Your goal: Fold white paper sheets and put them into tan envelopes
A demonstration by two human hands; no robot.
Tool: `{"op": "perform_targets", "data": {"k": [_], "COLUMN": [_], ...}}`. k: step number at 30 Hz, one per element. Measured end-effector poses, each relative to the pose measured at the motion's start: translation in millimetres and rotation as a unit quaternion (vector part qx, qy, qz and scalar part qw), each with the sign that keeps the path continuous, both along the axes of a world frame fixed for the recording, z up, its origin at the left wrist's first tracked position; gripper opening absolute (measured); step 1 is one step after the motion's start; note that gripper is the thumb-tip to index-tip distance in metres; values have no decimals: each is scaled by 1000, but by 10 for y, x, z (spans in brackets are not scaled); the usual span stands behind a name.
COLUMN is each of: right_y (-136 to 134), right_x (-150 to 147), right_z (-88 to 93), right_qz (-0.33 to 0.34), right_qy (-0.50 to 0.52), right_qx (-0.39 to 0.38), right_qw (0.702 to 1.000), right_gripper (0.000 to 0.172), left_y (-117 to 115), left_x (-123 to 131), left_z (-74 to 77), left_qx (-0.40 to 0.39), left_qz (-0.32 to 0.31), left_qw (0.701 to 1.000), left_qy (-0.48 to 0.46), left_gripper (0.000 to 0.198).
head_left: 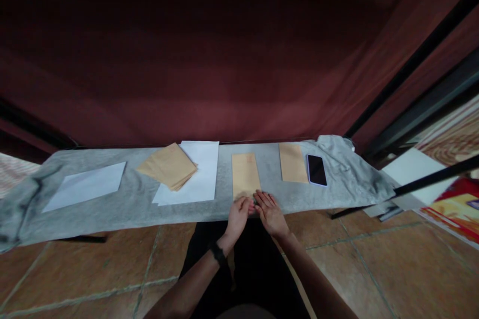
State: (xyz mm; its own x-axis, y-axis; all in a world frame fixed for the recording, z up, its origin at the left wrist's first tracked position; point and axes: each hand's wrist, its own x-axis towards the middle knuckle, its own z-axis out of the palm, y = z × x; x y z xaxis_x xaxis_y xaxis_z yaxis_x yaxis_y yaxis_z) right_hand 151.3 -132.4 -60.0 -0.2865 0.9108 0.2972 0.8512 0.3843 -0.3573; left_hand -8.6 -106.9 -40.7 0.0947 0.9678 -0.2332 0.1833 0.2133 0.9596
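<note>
A tan paper envelope [246,173] lies lengthwise on the grey cloth in front of me, its near end under my fingers. My left hand [238,215], with a dark band on its wrist, has curled fingers pinched at that near edge. Beside it, my right hand [272,213] rests with fingers stretched out flat over the envelope's near right corner. The fingertips of both hands almost meet, and a small greenish bit shows between them, too small to name. The hands hide the envelope's near edge.
A stack of tan envelopes [168,167] lies partly on white paper sheets [202,174]. Farther left is another white sheet [88,185]. A single tan envelope [293,163] and a phone [317,170] lie to the right. Grey cloth [123,214] covers the narrow table.
</note>
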Motion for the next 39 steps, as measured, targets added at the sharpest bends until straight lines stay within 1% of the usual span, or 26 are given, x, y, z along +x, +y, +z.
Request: {"op": "perform_targets", "data": {"k": [1, 2, 3, 4, 6, 7, 9, 11, 14, 19, 22, 24, 26, 29, 34, 39], "right_y": [-6, -12, -17, -22, -27, -28, -25, -19, -11, -1, 4, 6, 7, 7, 3, 3], "right_x": [-8, -20, -34, -47, -68, -74, -76, -73, -70, -72, -71, -71, -73, -76, -78, -84], "right_z": [-17, -35, -53, -71, -97, -103, -100, -81, -54, -50, -44, -34, -25, -27, -53, -52], "right_qz": [-1, -4, -11, -19, -34, -37, -35, -32, -34, -30, -34, -35, -35, -36, -38, -36], "right_qy": [-8, -15, -19, -20, -19, -18, -17, -16, -12, -7, -10, -11, -10, -6, -1, 4], "right_qx": [2, 6, 10, 15, 23, 25, 26, 22, 15, 4, -3, -10, -15, -16, -11, -7], "right_qw": [1000, 1000, 1000, 1000, 999, 999, 999, 999, 999, 1000, 999, 999, 999, 999, 999, 999], "right_gripper": [46, 46, 45, 44, 42, 41, 41, 44, 46, 51, 52, 52, 52, 52, 52, 49], "left_y": [60, 136, 221, 312, 492, 579, 749, 925, 1202, 1638, 1829, 1905, 1933, 1900, 1746, 1547], "left_x": [-6, -7, -3, 4, 26, 37, 55, 62, 64, 120, 174, 198, 205, 187, 113, 53], "left_z": [9, 16, 18, 14, -13, -31, -65, -84, -89, -107, -124, -134, -144, -154, -155, -147], "left_qx": [83, 159, 210, 244, 281, 291, 306, 314, 308, 289, 285, 285, 288, 304, 326, 337], "left_qz": [-38, -77, -120, -158, -200, -208, -214, -225, -225, -215, -214, -215, -216, -220, -258, -288], "left_qw": [993, 973, 945, 914, 860, 840, 813, 798, 789, 793, 796, 796, 794, 790, 776, 771], "left_qy": [79, 151, 221, 284, 378, 409, 446, 462, 482, 491, 489, 489, 489, 486, 474, 457], "left_gripper": [38, 40, 42, 45, 48, 49, 51, 52, 53, 57, 59, 60, 60, 59, 56, 56]}}
